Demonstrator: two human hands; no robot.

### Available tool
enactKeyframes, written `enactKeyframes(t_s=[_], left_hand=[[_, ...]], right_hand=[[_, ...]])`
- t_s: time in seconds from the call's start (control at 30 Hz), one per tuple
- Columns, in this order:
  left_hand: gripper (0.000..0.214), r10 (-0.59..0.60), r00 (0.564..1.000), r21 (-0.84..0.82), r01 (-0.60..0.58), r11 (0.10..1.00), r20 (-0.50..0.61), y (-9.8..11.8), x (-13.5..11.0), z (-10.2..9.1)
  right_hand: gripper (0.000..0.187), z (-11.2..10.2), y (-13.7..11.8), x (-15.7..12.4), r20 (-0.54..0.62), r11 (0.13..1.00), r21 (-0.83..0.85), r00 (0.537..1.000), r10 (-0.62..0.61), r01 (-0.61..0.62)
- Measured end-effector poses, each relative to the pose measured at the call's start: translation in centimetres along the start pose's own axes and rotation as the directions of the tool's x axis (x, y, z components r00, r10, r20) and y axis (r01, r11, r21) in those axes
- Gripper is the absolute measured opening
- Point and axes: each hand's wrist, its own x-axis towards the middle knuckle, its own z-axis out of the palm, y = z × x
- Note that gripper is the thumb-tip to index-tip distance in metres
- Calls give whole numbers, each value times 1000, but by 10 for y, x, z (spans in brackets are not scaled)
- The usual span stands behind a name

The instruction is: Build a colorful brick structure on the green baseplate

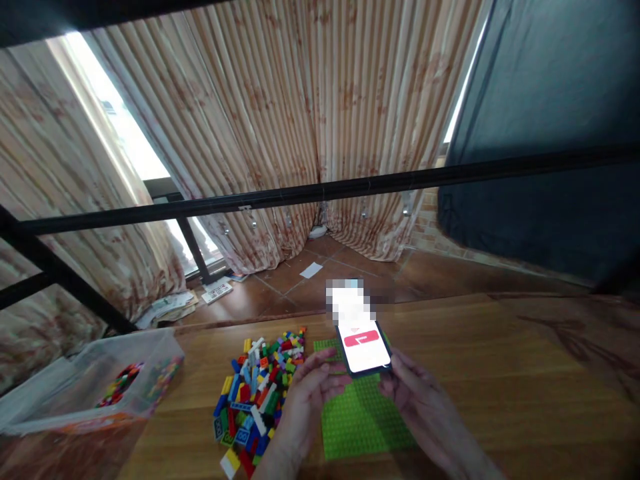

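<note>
A smartphone (363, 345) with a lit white screen and a red button is held up over the wooden table (500, 387). My left hand (313, 387) grips its left lower edge and my right hand (413, 387) grips its right lower edge, fingers curled round the case. Under the hands lies a green studded baseplate (360, 423). A pile of loose coloured building bricks (257, 390) lies on the table just left of the baseplate, beside my left wrist.
A clear plastic bin (95, 387) with more bricks stands at the table's left end. A black metal bar (320, 193) crosses the view beyond the table. Striped curtains (260, 133) hang behind, with papers (311, 270) on the tiled floor.
</note>
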Motion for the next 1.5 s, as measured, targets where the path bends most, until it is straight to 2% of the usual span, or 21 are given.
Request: enactKeyframes(t_s=[0.23, 0.47, 0.8, 1.07, 1.5], left_hand=[[19, 47, 994, 57, -42, 998, -101, -5, 7, -7], [24, 63, 994, 91, -54, 994, -90, -10, 10, -6], [37, 50, 987, 180, -21, 983, -156, -10, 10, -3], [37, 53, 982, 163, -23, 986, -180, -7, 10, -3], [36, 48, 983, 168, -17, 986, -180, -6, 11, -5]], right_hand=[[27, 3, 13, 1, 10, 999, -47, 1000, 23, -22], [29, 2, 9, -2, 9, 996, -85, 1000, 13, -12], [26, -2, 5, -6, -14, 994, -111, 1000, 5, -6], [25, -12, -2, -6, -10, 992, -123, 1000, -4, 3], [28, -26, -4, -3, -100, 994, -109, 995, -15, 4]])
